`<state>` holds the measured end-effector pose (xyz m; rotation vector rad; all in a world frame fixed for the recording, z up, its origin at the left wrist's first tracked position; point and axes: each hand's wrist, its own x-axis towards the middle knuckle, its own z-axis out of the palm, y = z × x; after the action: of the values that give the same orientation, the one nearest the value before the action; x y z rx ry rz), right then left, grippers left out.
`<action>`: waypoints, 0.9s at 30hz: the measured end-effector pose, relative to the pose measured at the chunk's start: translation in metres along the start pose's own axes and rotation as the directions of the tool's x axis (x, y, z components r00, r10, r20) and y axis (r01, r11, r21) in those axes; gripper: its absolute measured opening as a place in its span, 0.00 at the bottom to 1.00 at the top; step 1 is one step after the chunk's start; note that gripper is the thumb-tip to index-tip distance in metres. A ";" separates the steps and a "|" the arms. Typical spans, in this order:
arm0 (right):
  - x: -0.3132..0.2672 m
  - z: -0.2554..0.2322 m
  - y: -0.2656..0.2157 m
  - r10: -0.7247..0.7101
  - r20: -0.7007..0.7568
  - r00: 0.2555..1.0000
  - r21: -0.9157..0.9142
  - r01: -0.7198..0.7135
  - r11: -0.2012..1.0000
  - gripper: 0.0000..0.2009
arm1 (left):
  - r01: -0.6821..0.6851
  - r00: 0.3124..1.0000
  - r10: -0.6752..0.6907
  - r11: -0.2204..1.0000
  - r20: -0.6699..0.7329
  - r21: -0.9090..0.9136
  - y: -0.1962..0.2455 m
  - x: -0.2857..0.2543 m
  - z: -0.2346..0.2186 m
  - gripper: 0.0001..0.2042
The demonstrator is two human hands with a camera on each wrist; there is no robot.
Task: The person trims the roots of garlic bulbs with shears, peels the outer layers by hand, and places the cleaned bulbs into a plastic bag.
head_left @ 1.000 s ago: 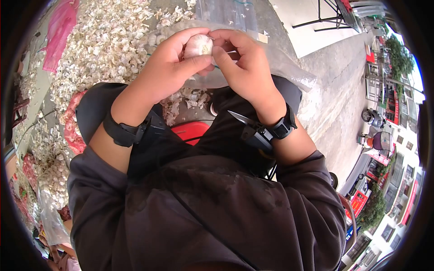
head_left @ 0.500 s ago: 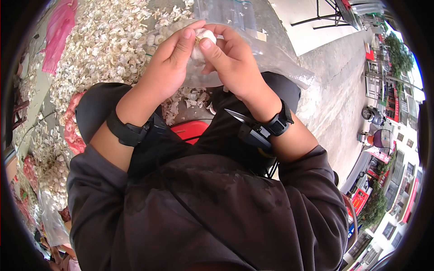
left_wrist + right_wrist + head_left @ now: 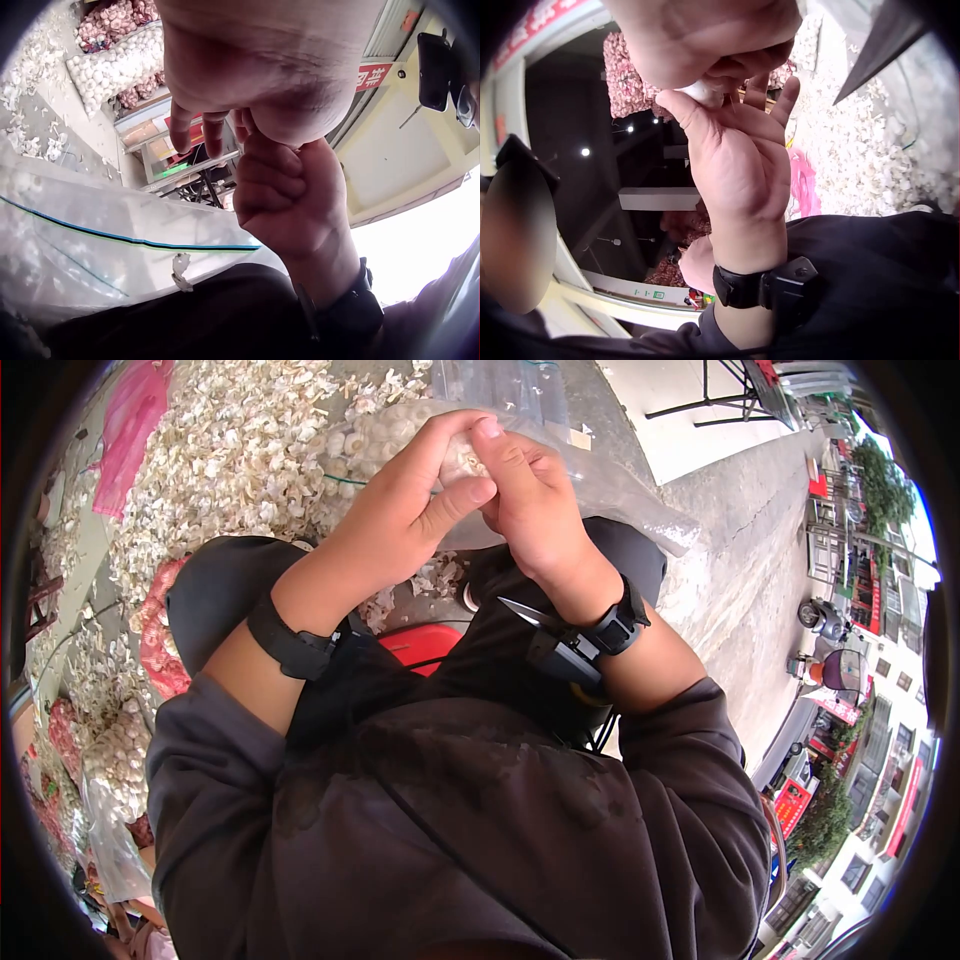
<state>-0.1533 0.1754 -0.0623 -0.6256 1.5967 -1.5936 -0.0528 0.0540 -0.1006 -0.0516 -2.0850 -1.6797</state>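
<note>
Between both hands, over the lap, is a whitish garlic bulb (image 3: 462, 460), mostly covered by fingers in the head view. My left hand (image 3: 408, 495) cradles it from the left with the thumb along its near side. The fingers of my right hand (image 3: 535, 490) curl at its other side, and that thumb lies across the bulb's top. In the right wrist view a white patch of the garlic shows under the right hand. Beside the right wrist's black band, a pointed knife blade (image 3: 525, 610) sticks out toward the lap.
Garlic skins (image 3: 235, 450) cover the ground at the left. A clear plastic bag (image 3: 620, 510) with peeled-looking bulbs lies beyond the hands. Also there are a pink bag (image 3: 133, 435), a red mesh sack (image 3: 160, 630) and a red stool (image 3: 420, 645) between the legs.
The garlic bulb has been turned in the hands and is now more covered. The right thumb has moved up over it, while the left thumb has dropped to its near side.
</note>
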 end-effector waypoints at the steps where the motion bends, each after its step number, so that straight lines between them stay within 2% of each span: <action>1: -0.001 0.003 -0.002 -0.001 -0.032 0.999 0.043 0.003 0.999 0.21 | -0.003 1.000 0.003 1.000 0.004 -0.014 0.001 0.000 0.000 0.26; 5: -0.005 0.011 -0.001 -0.025 -0.142 0.990 0.128 0.043 0.991 0.20 | -0.021 1.000 0.021 0.997 0.000 -0.069 0.005 -0.003 0.005 0.26; 8: -0.005 0.011 -0.005 0.148 -0.155 0.977 0.246 -0.107 0.963 0.19 | -0.068 0.997 0.064 0.995 -0.052 -0.076 -0.003 -0.001 0.006 0.27; 11: -0.001 0.011 -0.003 0.110 -0.147 0.983 0.327 -0.057 0.943 0.18 | -0.061 0.994 0.054 0.995 -0.094 -0.083 0.001 -0.002 0.007 0.26; 12: 0.001 0.008 -0.001 0.092 -0.136 0.986 0.290 -0.049 0.956 0.17 | -0.050 0.994 0.041 0.995 -0.105 -0.086 0.004 -0.001 0.006 0.26; 14: 0.001 0.001 0.002 0.056 -0.119 0.991 0.216 -0.029 0.976 0.14 | -0.064 0.991 0.069 0.997 -0.115 0.045 0.000 0.003 0.000 0.26; 15: 0.002 0.002 0.002 0.033 -0.159 0.987 0.179 -0.004 0.984 0.14 | -0.071 0.989 0.084 0.991 -0.119 0.109 -0.001 0.004 -0.002 0.25; 18: 0.004 0.004 0.004 -0.062 -0.230 0.971 0.039 0.073 0.997 0.12 | -0.051 0.992 0.060 0.995 -0.112 0.084 -0.002 0.004 -0.004 0.24; 20: 0.007 0.001 0.009 -0.153 -0.217 0.964 -0.086 0.138 0.987 0.11 | 0.071 0.996 -0.071 0.997 -0.053 0.001 0.004 0.003 -0.003 0.26; 21: 0.006 0.000 0.007 -0.117 -0.215 0.969 -0.090 0.100 0.991 0.11 | 0.134 0.991 -0.134 0.990 -0.019 -0.039 0.007 0.003 -0.001 0.27; 23: 0.004 -0.001 0.004 -0.045 -0.210 0.977 -0.097 0.025 0.995 0.10 | 0.126 0.984 -0.157 0.951 -0.090 -0.282 -0.006 0.003 0.005 0.26; 24: 0.004 -0.002 0.004 -0.072 -0.223 0.972 -0.114 0.048 0.992 0.10 | 0.112 0.977 -0.174 0.911 -0.123 -0.396 -0.009 0.004 0.007 0.25; 27: 0.007 -0.002 0.007 -0.128 -0.244 0.961 -0.154 0.092 0.984 0.09 | 0.130 0.972 -0.192 0.921 -0.138 -0.367 -0.008 0.002 0.002 0.22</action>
<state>-0.1577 0.1720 -0.0705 -0.6135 1.9055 -1.7079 -0.0574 0.0530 -0.1072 0.1511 -1.6769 -2.0669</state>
